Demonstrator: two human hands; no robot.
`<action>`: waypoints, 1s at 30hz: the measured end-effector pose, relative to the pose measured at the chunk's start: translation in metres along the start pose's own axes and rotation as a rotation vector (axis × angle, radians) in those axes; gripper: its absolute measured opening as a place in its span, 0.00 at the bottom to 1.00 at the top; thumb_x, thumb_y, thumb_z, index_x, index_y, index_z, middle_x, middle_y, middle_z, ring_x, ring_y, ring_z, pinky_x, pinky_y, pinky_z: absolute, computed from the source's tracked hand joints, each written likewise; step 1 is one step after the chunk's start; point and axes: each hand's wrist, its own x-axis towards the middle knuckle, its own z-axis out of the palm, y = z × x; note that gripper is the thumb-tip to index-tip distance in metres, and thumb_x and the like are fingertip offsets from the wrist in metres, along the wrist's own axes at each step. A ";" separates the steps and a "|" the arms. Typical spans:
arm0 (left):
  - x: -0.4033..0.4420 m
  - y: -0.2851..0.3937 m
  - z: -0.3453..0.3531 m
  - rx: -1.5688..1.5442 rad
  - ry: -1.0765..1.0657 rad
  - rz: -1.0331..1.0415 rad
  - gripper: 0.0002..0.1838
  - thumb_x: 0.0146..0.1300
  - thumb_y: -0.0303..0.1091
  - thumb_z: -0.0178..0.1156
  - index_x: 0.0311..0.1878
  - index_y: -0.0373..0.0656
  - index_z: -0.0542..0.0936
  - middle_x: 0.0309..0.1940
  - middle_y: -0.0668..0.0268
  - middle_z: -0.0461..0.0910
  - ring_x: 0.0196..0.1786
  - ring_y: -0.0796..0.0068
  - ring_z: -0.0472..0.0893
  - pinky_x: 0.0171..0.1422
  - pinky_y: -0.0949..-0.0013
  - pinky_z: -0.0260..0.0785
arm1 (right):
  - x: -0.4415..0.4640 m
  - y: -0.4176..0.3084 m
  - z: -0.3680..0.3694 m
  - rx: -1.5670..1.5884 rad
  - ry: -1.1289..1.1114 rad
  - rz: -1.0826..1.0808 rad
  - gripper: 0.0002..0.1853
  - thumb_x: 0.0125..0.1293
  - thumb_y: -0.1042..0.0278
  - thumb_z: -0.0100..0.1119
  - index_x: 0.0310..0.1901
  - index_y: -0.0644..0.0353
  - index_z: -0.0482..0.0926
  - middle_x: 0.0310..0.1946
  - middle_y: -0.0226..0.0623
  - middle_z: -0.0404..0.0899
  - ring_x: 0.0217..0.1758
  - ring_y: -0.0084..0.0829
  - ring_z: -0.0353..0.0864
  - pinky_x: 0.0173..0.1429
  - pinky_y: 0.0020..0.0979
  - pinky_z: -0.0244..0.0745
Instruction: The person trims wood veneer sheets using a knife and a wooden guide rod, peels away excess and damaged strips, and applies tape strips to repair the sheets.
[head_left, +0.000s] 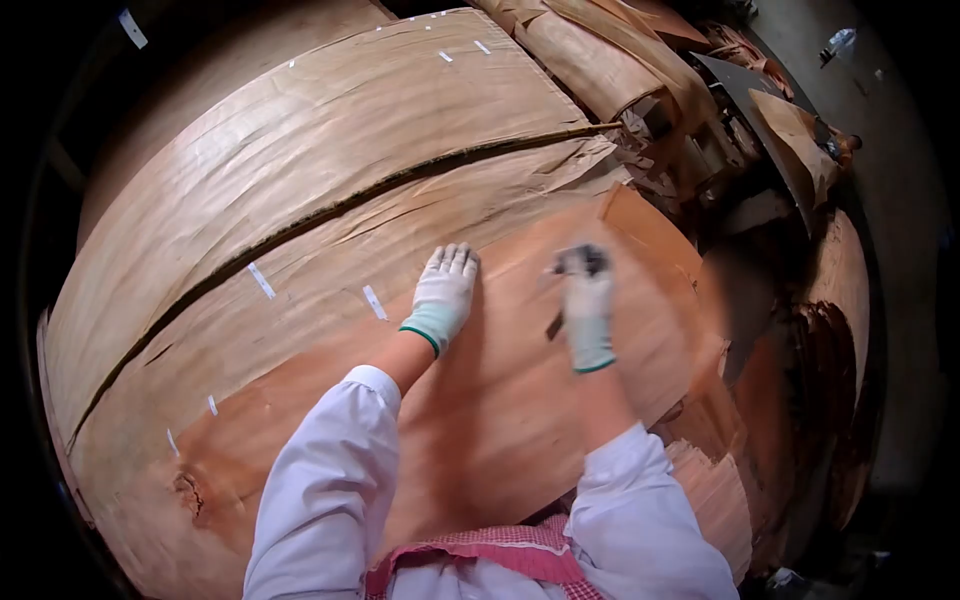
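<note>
My left hand (446, 288), in a white glove with a green cuff edge, lies flat with fingers stretched on a reddish-brown wood veneer sheet (480, 420). Its fingertips are near the sheet's far edge. To the right, my right hand (588, 290) is above the same sheet, gloved alike and blurred by motion. Its fingers are curled round a slim knife-like tool (554, 326), whose dark flat end sticks out beside the wrist. The grip hides most of it, so its exact kind is unclear. Paler veneer (330, 250) lies beyond the reddish sheet.
White tape pieces (374, 302) are stuck on the veneer. A long dark gap (350, 203) crosses the stack behind my hands. Rolled and torn veneer (600, 60) is piled at the back right. Ragged veneer scraps (705, 480) hang at the near right, beside the floor (900, 300).
</note>
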 end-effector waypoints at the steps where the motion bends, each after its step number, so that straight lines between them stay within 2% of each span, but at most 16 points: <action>1: 0.001 0.003 -0.002 0.013 -0.027 -0.022 0.25 0.67 0.31 0.40 0.68 0.39 0.63 0.71 0.55 0.60 0.73 0.59 0.60 0.78 0.58 0.45 | 0.012 -0.010 -0.019 0.000 0.097 -0.165 0.06 0.70 0.65 0.57 0.41 0.53 0.71 0.30 0.27 0.75 0.26 0.18 0.71 0.28 0.20 0.67; 2: 0.005 0.002 0.012 -0.023 0.104 -0.031 0.21 0.66 0.32 0.44 0.62 0.40 0.70 0.66 0.56 0.68 0.71 0.58 0.63 0.77 0.58 0.48 | 0.018 -0.028 -0.041 0.012 0.112 -0.094 0.06 0.70 0.65 0.56 0.42 0.54 0.71 0.31 0.28 0.76 0.28 0.18 0.72 0.30 0.20 0.67; 5: 0.018 0.017 -0.029 -0.163 0.037 -0.203 0.17 0.64 0.33 0.47 0.51 0.40 0.78 0.59 0.55 0.75 0.69 0.56 0.66 0.76 0.57 0.49 | 0.035 -0.037 -0.099 -0.039 0.064 -0.064 0.06 0.71 0.65 0.54 0.43 0.55 0.70 0.32 0.30 0.76 0.30 0.17 0.73 0.29 0.19 0.68; 6: 0.023 0.029 -0.026 -0.151 0.279 -0.191 0.10 0.59 0.33 0.52 0.39 0.43 0.80 0.47 0.58 0.80 0.61 0.56 0.73 0.70 0.56 0.58 | 0.042 -0.037 -0.109 -0.069 0.031 -0.087 0.06 0.71 0.65 0.54 0.43 0.56 0.70 0.32 0.30 0.76 0.30 0.17 0.73 0.28 0.19 0.68; 7: 0.029 0.051 -0.021 -0.280 0.150 -0.232 0.07 0.56 0.32 0.54 0.36 0.46 0.80 0.39 0.61 0.80 0.53 0.60 0.76 0.61 0.57 0.64 | 0.047 -0.035 -0.118 -0.109 0.013 -0.055 0.06 0.71 0.64 0.53 0.43 0.56 0.70 0.32 0.30 0.76 0.30 0.17 0.73 0.27 0.19 0.67; 8: 0.038 0.073 -0.026 -0.234 -0.066 -0.122 0.06 0.54 0.32 0.56 0.36 0.48 0.78 0.35 0.63 0.77 0.48 0.63 0.76 0.53 0.59 0.67 | 0.046 -0.036 -0.121 -0.150 -0.001 -0.015 0.06 0.72 0.64 0.53 0.43 0.56 0.70 0.32 0.30 0.76 0.30 0.17 0.74 0.25 0.18 0.67; 9: 0.030 0.097 -0.021 -0.257 0.178 0.078 0.09 0.53 0.33 0.58 0.38 0.48 0.77 0.38 0.63 0.76 0.50 0.64 0.75 0.53 0.61 0.66 | 0.047 -0.035 -0.125 -0.194 -0.013 0.033 0.06 0.72 0.64 0.52 0.43 0.56 0.70 0.32 0.30 0.75 0.31 0.16 0.74 0.24 0.18 0.66; 10: 0.038 0.113 -0.016 -0.266 0.174 0.071 0.09 0.53 0.33 0.58 0.39 0.47 0.77 0.39 0.63 0.76 0.50 0.64 0.75 0.53 0.61 0.66 | 0.056 -0.021 -0.131 -0.218 -0.070 -0.022 0.07 0.73 0.64 0.51 0.43 0.56 0.69 0.31 0.30 0.74 0.31 0.16 0.76 0.20 0.18 0.63; 13: 0.072 0.128 0.004 -0.232 0.225 -0.049 0.09 0.54 0.33 0.58 0.39 0.46 0.77 0.43 0.64 0.76 0.53 0.62 0.74 0.57 0.59 0.65 | 0.071 -0.018 -0.131 -0.258 -0.221 0.109 0.07 0.72 0.64 0.51 0.44 0.57 0.70 0.31 0.29 0.74 0.33 0.17 0.78 0.20 0.18 0.63; 14: 0.087 0.126 0.012 -0.212 0.250 -0.101 0.08 0.55 0.32 0.58 0.39 0.46 0.77 0.45 0.63 0.76 0.54 0.61 0.74 0.59 0.58 0.65 | 0.081 -0.020 -0.131 -0.317 -0.272 0.141 0.08 0.71 0.68 0.52 0.47 0.59 0.70 0.32 0.30 0.75 0.34 0.19 0.80 0.25 0.20 0.68; 18: 0.127 0.105 0.017 -0.062 0.526 -0.148 0.12 0.57 0.31 0.57 0.45 0.44 0.75 0.49 0.61 0.77 0.57 0.57 0.73 0.63 0.54 0.63 | 0.134 -0.002 -0.120 -0.522 -0.504 0.077 0.11 0.67 0.74 0.53 0.50 0.65 0.72 0.36 0.36 0.79 0.32 0.23 0.80 0.39 0.26 0.74; 20: 0.138 0.101 0.019 -0.171 0.561 -0.242 0.14 0.57 0.29 0.57 0.48 0.44 0.74 0.50 0.59 0.76 0.58 0.54 0.73 0.64 0.53 0.62 | 0.156 0.012 -0.108 -0.574 -0.537 0.008 0.11 0.67 0.73 0.55 0.48 0.67 0.73 0.35 0.38 0.80 0.32 0.24 0.80 0.38 0.27 0.74; 21: 0.140 0.099 0.017 -0.308 0.467 -0.284 0.15 0.57 0.28 0.57 0.49 0.43 0.73 0.50 0.58 0.76 0.57 0.53 0.73 0.63 0.53 0.63 | 0.165 0.015 -0.100 -0.599 -0.549 -0.027 0.11 0.67 0.73 0.55 0.48 0.68 0.74 0.34 0.38 0.80 0.32 0.25 0.80 0.38 0.28 0.74; 23: 0.142 0.097 0.012 -0.580 0.275 -0.372 0.18 0.57 0.26 0.58 0.52 0.43 0.72 0.50 0.57 0.76 0.56 0.51 0.73 0.61 0.54 0.64 | 0.180 0.016 -0.077 -0.629 -0.602 0.116 0.11 0.65 0.72 0.57 0.46 0.69 0.75 0.32 0.39 0.80 0.31 0.26 0.80 0.38 0.29 0.74; 27: 0.145 0.102 0.001 -0.573 0.221 -0.419 0.21 0.57 0.25 0.58 0.55 0.43 0.70 0.49 0.56 0.76 0.55 0.52 0.73 0.60 0.56 0.65 | 0.215 0.053 -0.038 -0.577 -0.711 0.215 0.12 0.61 0.69 0.62 0.40 0.70 0.77 0.30 0.41 0.81 0.31 0.27 0.79 0.38 0.29 0.73; 30: 0.149 0.098 0.005 -0.573 0.211 -0.333 0.19 0.60 0.25 0.52 0.56 0.43 0.71 0.50 0.56 0.77 0.54 0.55 0.74 0.59 0.57 0.67 | 0.213 0.037 -0.026 -1.105 -0.640 0.114 0.19 0.57 0.58 0.66 0.42 0.66 0.81 0.40 0.49 0.83 0.43 0.40 0.83 0.47 0.36 0.76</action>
